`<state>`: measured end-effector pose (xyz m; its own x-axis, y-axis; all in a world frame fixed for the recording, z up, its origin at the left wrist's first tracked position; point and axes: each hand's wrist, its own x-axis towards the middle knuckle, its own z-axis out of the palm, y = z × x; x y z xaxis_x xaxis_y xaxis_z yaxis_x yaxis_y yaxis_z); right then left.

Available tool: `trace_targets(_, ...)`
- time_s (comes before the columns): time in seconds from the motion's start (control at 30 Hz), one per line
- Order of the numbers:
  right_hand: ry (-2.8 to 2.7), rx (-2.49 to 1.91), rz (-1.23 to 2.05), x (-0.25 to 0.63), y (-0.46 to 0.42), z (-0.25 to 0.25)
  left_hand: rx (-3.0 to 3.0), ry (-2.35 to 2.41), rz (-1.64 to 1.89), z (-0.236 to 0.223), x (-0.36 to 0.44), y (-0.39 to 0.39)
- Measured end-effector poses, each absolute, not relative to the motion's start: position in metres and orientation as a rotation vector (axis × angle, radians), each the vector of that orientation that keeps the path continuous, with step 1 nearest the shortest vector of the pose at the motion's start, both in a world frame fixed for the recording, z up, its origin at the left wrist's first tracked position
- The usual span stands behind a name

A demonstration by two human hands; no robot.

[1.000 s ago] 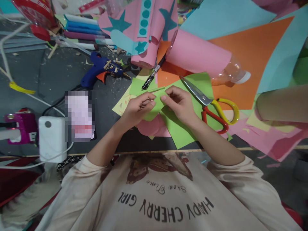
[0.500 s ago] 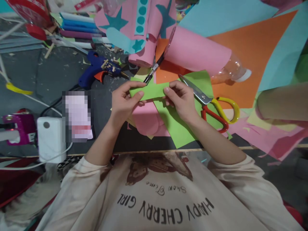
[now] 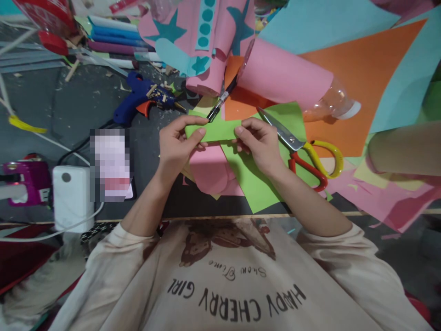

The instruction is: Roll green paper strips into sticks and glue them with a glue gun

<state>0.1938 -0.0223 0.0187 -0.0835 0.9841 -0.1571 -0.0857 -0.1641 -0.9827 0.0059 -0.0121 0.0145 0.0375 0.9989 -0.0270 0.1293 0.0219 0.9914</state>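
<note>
A narrow strip of green paper (image 3: 220, 130) is stretched between my two hands over the table. My left hand (image 3: 178, 140) pinches its left end between thumb and fingers. At the other end, my right hand (image 3: 259, 142) grips it the same way. Beneath lie a larger green sheet (image 3: 253, 184) and some pink paper pieces (image 3: 208, 170). Scissors (image 3: 292, 142) with one yellow and one red handle rest partly open, just right of my right hand. A black pen (image 3: 220, 103) lies just beyond the strip.
A blue glue gun (image 3: 138, 99) lies at the left, near a phone (image 3: 112, 165) and a white power bank (image 3: 73, 197). Behind my hands sit a pink-wrapped plastic bottle (image 3: 289, 73), an orange sheet (image 3: 365, 82) and a pink craft with teal stars (image 3: 168, 28). Pink scraps (image 3: 389, 197) spread at right.
Both hands keep their hold on the green strip, which is turned very slightly. Otherwise the view has only shifted a little.
</note>
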Motion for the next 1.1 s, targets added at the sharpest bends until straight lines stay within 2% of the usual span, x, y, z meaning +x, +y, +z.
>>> trace_targets(0.37,-1.087,-1.239,1.402,0.192,-0.024,0.019,1.342,1.232,1.099,0.008,0.003,-0.011)
trace_targets(0.8,-0.951,-1.224,1.095,0.197,-0.019,0.020,1.277,1.207,1.232,0.003,0.003,-0.009)
trace_targets(1.1,-0.807,-1.060,1.401,0.188,-0.026,0.012,1.344,1.218,1.203,0.013,0.009,-0.015)
